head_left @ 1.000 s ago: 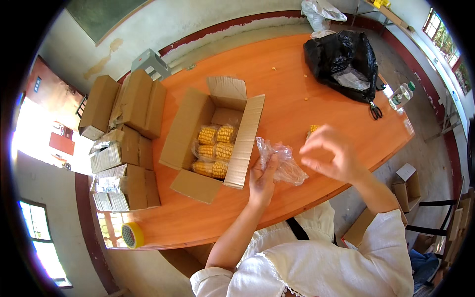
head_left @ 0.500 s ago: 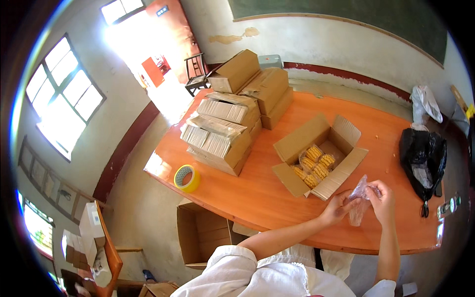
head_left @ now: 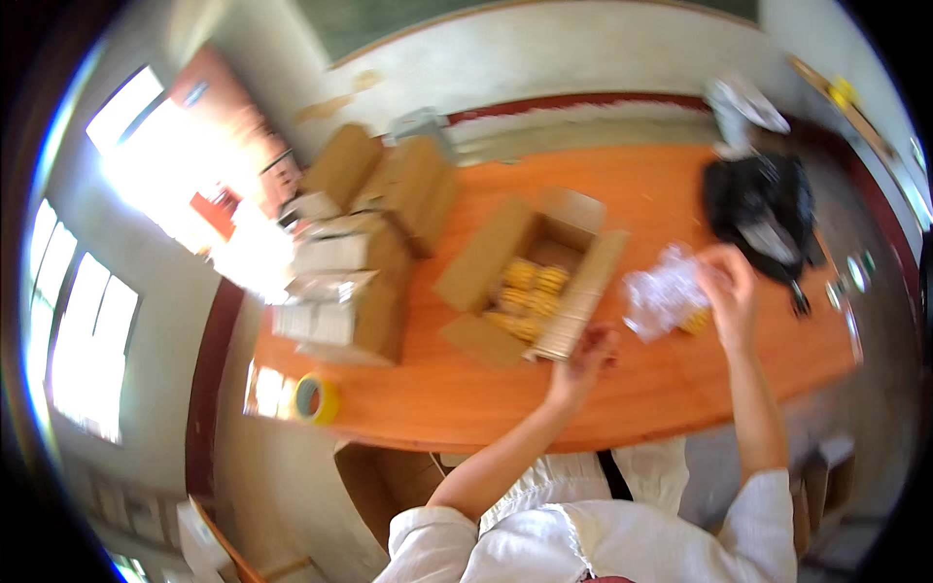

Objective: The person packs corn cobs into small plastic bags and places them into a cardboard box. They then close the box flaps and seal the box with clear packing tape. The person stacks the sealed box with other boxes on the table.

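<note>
My right hand pinches a crumpled clear plastic bag, held up right of the carton. Just behind the bag, something yellow, likely corn, shows on the orange table. My left hand is beside the near right corner of the open cardboard box, apart from the bag, its fingers partly curled and smeared by motion. Inside that box lie several bagged pieces of yellow corn. The whole view is blurred.
Stacked cardboard boxes stand on the table's left, with a yellow tape roll near the front edge. A black bag, scissors and a bottle are at the right. An empty-looking carton sits below the table.
The bag has left my left hand and is up in my right hand, farther from me. My left hand has moved away from it, toward the box corner. The head view has shifted.
</note>
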Demonstrator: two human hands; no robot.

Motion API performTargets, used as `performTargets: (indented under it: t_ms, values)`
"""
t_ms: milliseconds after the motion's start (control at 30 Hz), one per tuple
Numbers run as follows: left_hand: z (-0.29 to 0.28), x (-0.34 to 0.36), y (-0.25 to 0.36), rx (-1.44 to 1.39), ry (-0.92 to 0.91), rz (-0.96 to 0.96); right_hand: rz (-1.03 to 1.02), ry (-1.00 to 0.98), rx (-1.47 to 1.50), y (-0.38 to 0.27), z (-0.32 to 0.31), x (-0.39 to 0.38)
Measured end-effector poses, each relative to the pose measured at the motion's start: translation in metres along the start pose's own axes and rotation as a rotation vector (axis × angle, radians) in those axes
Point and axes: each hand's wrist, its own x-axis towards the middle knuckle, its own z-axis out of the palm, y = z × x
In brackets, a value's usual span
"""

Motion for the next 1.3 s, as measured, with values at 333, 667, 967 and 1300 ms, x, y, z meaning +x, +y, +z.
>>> performTargets:
  t_ms: [333, 667, 967, 1300]
  values:
    - [0.027, -0.032, 0.030, 0.073, -0.104, 0.353, -0.342, -0.247, -0.268, 0.009, 0.026, -0.044]
    - [0.003, -0.019, 0.010, 0.108, -0.032, 0.178, 0.023, -0.413, -0.085, -0.004, 0.008, -0.058]
    - [0.000, -0.024, 0.010, 0.168, 0.021, 0.181, -0.042, -0.195, -0.488, 0.018, 0.024, -0.063]
    - [-0.003, -0.022, 0.009, 1.009, 0.084, 0.563, -0.235, -0.148, -0.604, 0.008, 0.007, -0.059]
